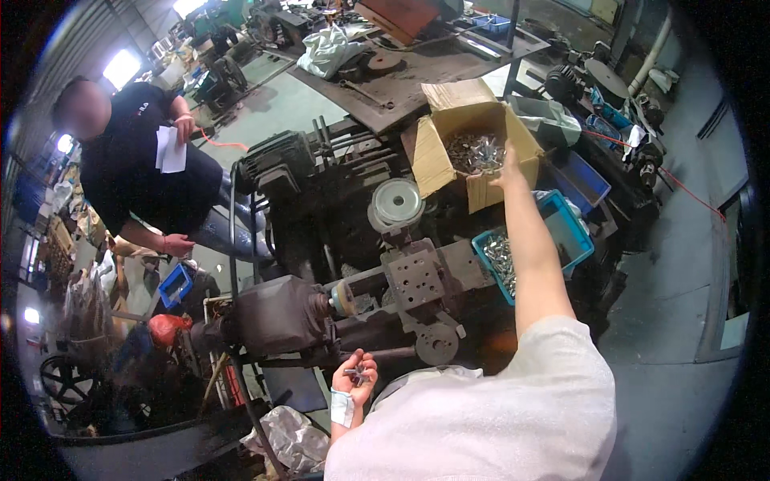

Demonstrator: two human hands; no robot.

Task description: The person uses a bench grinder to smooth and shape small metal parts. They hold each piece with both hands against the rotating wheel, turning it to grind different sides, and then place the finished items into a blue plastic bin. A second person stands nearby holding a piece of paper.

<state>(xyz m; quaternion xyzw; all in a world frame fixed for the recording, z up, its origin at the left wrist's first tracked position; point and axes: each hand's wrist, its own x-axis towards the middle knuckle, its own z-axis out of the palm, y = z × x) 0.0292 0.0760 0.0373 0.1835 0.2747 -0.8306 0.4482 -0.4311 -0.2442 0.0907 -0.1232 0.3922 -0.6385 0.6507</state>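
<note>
My left hand (357, 378) is palm up near the lower middle, with a white wrap at the wrist. Its fingers curl around several small metal pins (355, 374). Stretched out at the upper right, my right hand (508, 170) reaches over the near right edge of an open cardboard box (433, 164). Thumb and fingers look spread there, beside a heap of small shiny metal parts (475, 151) in the box. Below my right forearm sits a teal plastic bin (575, 260); more small metal parts (501, 263) lie in its left section.
A dark machine (277, 317) with a round chuck (342, 298) and a drilled plate (415, 275) stands before me. A person (144, 168) holding white papers (170, 150) is at the left. A blue bin (581, 180) and a steel table (417, 88) lie beyond.
</note>
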